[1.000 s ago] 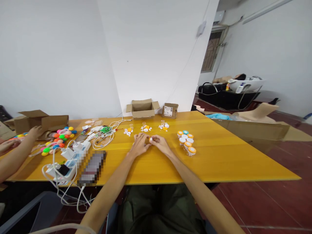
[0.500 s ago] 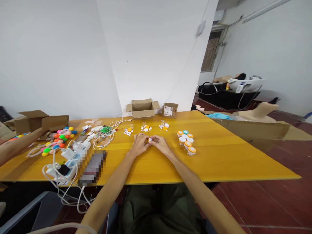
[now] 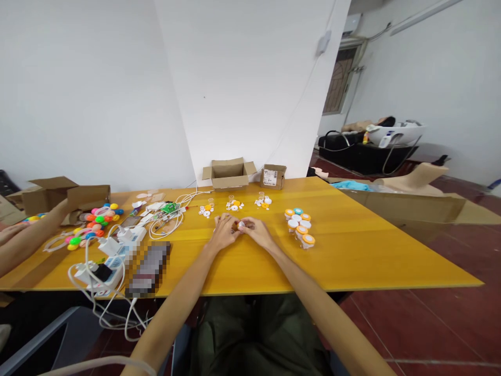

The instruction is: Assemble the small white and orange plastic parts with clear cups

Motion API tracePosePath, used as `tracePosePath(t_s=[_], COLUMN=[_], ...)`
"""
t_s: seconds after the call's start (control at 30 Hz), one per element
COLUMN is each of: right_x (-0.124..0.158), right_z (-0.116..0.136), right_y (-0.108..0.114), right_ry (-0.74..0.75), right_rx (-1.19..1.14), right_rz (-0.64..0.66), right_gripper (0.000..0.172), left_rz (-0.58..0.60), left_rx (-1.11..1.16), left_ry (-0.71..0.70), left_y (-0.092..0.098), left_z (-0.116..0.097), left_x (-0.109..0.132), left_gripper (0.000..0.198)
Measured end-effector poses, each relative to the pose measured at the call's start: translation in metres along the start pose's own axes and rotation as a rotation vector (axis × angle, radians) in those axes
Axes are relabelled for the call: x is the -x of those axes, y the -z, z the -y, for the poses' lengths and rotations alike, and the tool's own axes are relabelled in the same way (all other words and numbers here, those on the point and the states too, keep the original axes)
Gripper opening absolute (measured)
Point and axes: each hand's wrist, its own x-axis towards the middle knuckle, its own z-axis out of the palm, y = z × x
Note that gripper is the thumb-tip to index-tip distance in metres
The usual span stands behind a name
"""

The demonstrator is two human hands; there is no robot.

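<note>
Close together over the middle of the yellow table (image 3: 352, 261), my hands meet around a small white piece (image 3: 241, 224). My right hand (image 3: 254, 230) pinches it between thumb and fingers. My left hand (image 3: 226, 231) is closed beside it, its fingers curled; whatever it grips is mostly hidden. Beyond my hands lie small groups of white and orange round parts (image 3: 236, 204) with small clear cups (image 3: 261, 196). To the right of my right hand stands a cluster of clear jars with orange, white and teal lids (image 3: 299, 224).
Two open cardboard boxes (image 3: 230, 181) stand by the wall. A phone (image 3: 148, 269), a power strip (image 3: 117, 261), tangled white cables and a green circuit board (image 3: 170, 208) lie left. Another person's arm (image 3: 35, 235) reaches in near colourful balls (image 3: 97, 222).
My hands stay nearly in place, with only a slight shift of the fingers around the white piece. The other person's arm at far left has moved, and its hand now shows.
</note>
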Motion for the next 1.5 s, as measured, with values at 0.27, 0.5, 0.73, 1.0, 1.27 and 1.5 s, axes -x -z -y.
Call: tracePosePath(t_s=[0.27,0.5,0.73,1.0,1.27,1.5], right_x=[0.000,-0.001,-0.001,-0.004,0.003,0.004], right_z=[-0.003,-0.005,-0.004,-0.007,-0.004,-0.005], right_y=[-0.002,-0.003,-0.001,0.003,0.008,0.006], right_ry=[0.029,0.038,0.018,0.035,0.115,0.110], right_rx=[0.037,0.039,0.023,0.100,0.489,0.627], right_rz=[-0.040,-0.046,-0.079,-0.210,-0.219,-0.152], right_gripper=[0.023,0.023,0.022,0.015,0.017,0.021], left_rz=[0.001,-0.003,-0.007,-0.010,-0.004,-0.035], left_rx=[-0.020,-0.042,-0.044,-0.053,-0.075,-0.091], left_ry=[-0.006,-0.006,-0.001,0.019,0.027,-0.016], left_y=[-0.002,-0.002,-0.001,0.000,0.000,-0.004], left_z=[0.002,0.002,0.001,-0.001,-0.001,0.005], left_x=[-0.001,0.000,0.000,0.000,0.000,0.001], left_gripper=[0.018,0.016,0.017,0.014,0.017,0.018])
